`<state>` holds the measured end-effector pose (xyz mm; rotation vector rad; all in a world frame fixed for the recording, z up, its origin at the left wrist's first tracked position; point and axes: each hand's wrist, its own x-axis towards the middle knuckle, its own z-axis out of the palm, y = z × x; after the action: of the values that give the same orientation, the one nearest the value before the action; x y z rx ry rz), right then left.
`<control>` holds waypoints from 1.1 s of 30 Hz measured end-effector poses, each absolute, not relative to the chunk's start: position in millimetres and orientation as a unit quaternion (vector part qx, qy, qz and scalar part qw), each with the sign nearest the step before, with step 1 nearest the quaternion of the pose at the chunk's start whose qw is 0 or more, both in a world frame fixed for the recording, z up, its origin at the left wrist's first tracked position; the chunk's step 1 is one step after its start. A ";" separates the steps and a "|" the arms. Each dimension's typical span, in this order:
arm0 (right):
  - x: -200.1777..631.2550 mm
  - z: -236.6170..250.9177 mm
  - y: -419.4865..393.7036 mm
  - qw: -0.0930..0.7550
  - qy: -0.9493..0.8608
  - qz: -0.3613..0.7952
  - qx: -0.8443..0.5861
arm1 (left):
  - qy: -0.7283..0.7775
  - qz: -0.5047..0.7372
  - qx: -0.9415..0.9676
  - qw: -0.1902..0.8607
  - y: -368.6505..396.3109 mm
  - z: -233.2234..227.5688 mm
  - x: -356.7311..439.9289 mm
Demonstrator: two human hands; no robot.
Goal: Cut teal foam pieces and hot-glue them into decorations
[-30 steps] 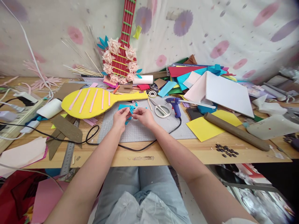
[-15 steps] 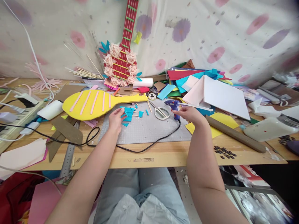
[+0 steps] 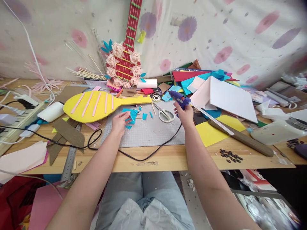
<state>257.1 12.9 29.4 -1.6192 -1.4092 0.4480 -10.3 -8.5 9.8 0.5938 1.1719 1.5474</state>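
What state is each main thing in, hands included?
Left hand, pinched, apparently on a small blue piece
Right hand, closed around the glue gun
Glue gun, held, glue stick jutting from its back
Black cord, slack, curving across the table
Scissors, lying on the cutting mat, blade opening unclear
Yellow paddle, lying flat, pink strips across it
Red guitar, standing tilted, trimmed with pale pink flowers
Small black pieces, loose in a cluster

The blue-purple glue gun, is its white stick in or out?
Partly in, it seems: the long white stick pokes out of the back of the glue gun, which the right hand holds.
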 end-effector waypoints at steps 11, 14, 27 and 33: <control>202.0 24.5 -13.7 0.319 -0.716 0.371 -0.498 | 0.509 0.645 0.285 0.493 -7.6 4.9 -7.1; 201.9 25.3 -14.3 0.296 -0.731 0.355 -0.501 | 0.507 0.643 0.295 0.493 -7.6 4.4 -7.3; 198.6 25.5 -15.8 0.271 -0.751 0.314 -0.513 | 0.505 0.643 0.295 0.494 -8.0 4.7 -6.9; 198.8 26.1 -16.2 0.267 -0.744 0.334 -0.513 | 0.509 0.636 0.305 0.493 -8.3 4.1 -7.2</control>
<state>198.8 -16.2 26.1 -1.3843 -2.0092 0.9006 -7.2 -8.3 4.1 0.7397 1.2356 1.5416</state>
